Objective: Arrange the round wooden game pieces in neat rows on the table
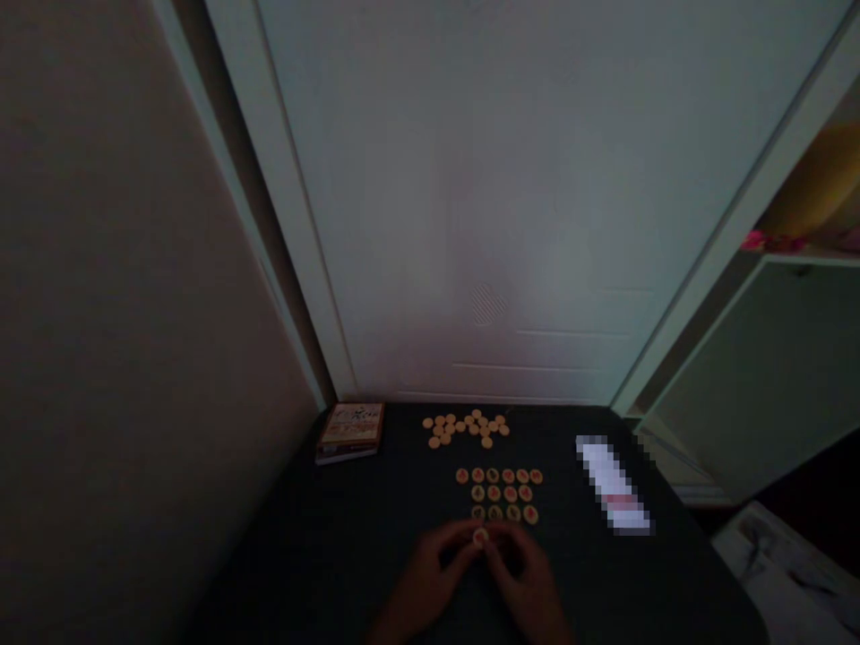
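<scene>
Below the grid of discs, my left hand and right hand pinch one disc, seemingly mid-placement, needing alignment with the last row

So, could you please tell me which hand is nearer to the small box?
Left. The left hand sits nearer the viewer and right of the box; the right hand is farther right.

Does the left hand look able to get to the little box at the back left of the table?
Probably yes: only bare table lies between the left hand and the box.
</scene>
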A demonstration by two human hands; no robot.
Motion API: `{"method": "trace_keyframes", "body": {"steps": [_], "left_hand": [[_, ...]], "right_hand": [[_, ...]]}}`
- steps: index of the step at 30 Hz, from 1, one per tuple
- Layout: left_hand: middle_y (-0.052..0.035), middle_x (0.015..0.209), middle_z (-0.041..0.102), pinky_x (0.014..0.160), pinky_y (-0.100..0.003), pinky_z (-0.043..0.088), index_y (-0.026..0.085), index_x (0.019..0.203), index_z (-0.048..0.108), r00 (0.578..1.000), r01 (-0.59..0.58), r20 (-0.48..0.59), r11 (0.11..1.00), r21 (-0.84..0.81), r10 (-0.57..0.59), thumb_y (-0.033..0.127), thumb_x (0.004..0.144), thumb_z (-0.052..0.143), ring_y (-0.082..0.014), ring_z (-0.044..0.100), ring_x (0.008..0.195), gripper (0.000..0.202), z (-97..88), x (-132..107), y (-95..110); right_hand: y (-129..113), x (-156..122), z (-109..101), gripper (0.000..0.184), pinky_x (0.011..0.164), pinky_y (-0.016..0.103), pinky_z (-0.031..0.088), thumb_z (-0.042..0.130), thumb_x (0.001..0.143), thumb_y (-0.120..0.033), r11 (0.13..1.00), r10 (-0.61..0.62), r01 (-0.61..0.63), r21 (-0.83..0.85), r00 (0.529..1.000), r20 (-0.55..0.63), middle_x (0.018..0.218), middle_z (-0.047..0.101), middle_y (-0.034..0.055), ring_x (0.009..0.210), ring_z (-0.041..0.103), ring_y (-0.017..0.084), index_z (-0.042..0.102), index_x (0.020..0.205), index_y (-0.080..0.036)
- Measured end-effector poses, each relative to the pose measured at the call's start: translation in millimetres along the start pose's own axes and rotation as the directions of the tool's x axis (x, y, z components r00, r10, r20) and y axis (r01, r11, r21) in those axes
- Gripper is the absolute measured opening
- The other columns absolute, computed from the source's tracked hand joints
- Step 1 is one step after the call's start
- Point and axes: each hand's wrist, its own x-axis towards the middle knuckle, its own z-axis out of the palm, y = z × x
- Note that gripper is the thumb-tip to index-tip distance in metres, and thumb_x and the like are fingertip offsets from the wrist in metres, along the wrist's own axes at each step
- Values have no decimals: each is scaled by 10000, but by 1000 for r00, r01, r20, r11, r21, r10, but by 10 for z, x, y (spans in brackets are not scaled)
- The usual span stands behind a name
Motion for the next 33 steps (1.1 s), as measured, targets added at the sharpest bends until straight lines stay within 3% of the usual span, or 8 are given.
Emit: {"method": "trace_keyframes", "body": {"steps": [11, 18, 22, 33], "left_hand": [[-52, 1027, 784, 934, -316, 544, 222, 995, 721, 1000, 12, -17, 997, -76, -13, 442, 901, 638, -227, 713, 995, 253, 4, 14, 21], [-50, 1109, 768, 967, -317, 523, 244, 1074, 729, 1000, 2, 2, 1000, 11, -2, 414, 922, 613, -224, 697, 1038, 256, -3, 5, -37], [-41, 1059, 771, 937, -299, 533, 242, 1071, 724, 1000, 13, 12, 999, 52, -14, 396, 893, 650, -213, 703, 989, 246, 8, -13, -41], [-32, 995, 779, 895, -281, 536, 235, 1038, 722, 999, 45, -8, 998, 52, -45, 430, 878, 658, -204, 706, 933, 260, 31, -3, 38]], "right_hand": [[-9, 0, 15, 315, 741, 275, 531, 632, 886, -500, 1000, 11, -11, 17, 1000, -5, 905, 772, 51, 817, 717, 213, 699, 993, -212], [-10, 0, 3, 371, 697, 266, 522, 633, 858, -569, 999, 38, -38, -12, 999, -5, 818, 768, 37, 755, 702, 206, 710, 905, -209], [55, 7, -5, 406, 696, 275, 525, 652, 828, -600, 998, 64, -65, -5, 997, -29, 781, 770, 41, 742, 704, 214, 719, 856, -201], [27, 0, -25, 354, 748, 279, 525, 591, 901, -534, 999, 37, -38, 16, 999, 21, 874, 775, 66, 835, 719, 225, 701, 853, -200]]}}
